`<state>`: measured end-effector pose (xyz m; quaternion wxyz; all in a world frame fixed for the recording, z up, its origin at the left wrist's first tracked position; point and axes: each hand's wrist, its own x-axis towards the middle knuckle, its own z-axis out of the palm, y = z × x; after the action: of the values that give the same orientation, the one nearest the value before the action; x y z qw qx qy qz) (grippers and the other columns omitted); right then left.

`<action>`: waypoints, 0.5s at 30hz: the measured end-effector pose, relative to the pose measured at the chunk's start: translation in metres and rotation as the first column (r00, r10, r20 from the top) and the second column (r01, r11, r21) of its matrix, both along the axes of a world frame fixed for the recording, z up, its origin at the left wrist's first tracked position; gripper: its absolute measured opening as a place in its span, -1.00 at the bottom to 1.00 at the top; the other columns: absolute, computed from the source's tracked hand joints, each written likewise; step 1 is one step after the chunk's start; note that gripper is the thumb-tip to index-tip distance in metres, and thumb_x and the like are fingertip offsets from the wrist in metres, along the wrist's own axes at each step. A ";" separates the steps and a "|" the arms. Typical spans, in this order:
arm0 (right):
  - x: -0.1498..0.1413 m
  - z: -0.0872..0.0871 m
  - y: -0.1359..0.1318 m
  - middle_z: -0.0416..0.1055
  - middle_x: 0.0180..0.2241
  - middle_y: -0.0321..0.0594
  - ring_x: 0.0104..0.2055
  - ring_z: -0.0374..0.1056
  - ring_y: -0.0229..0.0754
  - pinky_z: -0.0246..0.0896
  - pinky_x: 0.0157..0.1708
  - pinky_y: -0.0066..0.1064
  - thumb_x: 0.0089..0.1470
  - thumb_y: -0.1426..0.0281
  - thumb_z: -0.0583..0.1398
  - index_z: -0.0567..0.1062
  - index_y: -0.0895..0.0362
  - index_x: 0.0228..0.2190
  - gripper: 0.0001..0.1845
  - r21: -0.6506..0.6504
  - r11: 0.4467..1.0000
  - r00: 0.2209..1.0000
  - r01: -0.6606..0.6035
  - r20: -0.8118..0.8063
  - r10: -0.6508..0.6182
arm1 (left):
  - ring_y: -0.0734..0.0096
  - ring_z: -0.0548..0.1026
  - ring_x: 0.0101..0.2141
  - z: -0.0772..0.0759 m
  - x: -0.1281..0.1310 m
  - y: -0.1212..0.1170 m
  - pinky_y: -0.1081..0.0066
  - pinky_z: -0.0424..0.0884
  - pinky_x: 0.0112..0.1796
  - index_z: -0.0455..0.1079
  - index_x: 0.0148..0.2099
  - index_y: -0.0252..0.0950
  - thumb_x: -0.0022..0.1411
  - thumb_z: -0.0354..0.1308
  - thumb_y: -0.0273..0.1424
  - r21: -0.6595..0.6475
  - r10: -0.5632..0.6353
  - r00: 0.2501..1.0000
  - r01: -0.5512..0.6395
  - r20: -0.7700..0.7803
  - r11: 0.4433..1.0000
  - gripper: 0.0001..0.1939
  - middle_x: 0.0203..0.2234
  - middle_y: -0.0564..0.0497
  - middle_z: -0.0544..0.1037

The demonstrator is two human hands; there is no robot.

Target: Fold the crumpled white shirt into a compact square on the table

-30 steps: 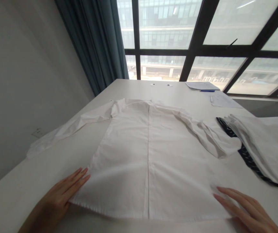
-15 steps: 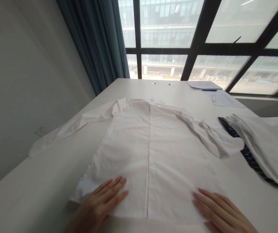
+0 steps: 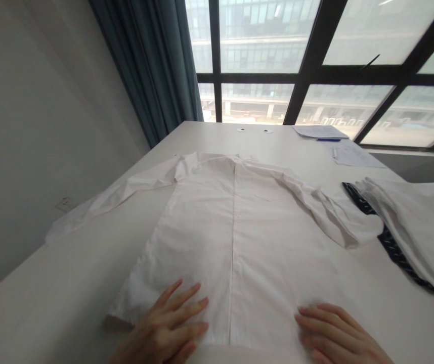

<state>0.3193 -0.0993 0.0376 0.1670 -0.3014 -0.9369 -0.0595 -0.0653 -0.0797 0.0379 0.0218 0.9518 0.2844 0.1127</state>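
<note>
White shirt (image 3: 240,237), spread front-up mid-table (image 3: 50,303): left hand (image 3: 164,331) and right hand (image 3: 334,336) press its near hem flat-palmed, fingers splayed, gripping nothing; best smoothed outward evenly from placket.

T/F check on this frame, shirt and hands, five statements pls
1. Both hands lie flat on the white button-front cotton shirt. True: left hand, right hand.
2. The shirt lies spread on the white table. True.
3. The left hand lifts a sleeve. False: it rests near the hem.
4. A dark patterned necktie lies right of the shirt. True.
5. The blue pen lies on the shirt. False: it rests on papers near the window.
</note>
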 end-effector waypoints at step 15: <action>-0.051 -0.003 0.010 0.57 -0.26 -0.30 -0.18 0.48 -0.22 0.25 0.00 -0.35 0.25 0.40 0.11 0.47 0.08 -0.25 -0.87 -0.075 0.997 0.988 0.013 -0.155 -0.025 | 0.22 0.19 0.26 -0.020 0.044 0.007 0.11 0.16 0.23 0.06 0.35 -0.26 0.29 0.06 -0.49 -0.160 0.033 0.999 -0.028 0.024 0.987 -0.39 0.26 -0.07 0.26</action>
<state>0.2686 -0.0893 0.0347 0.2277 -0.3199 -0.9197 -0.0027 -0.0209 -0.0727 0.0175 0.0999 0.9410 0.3067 0.1027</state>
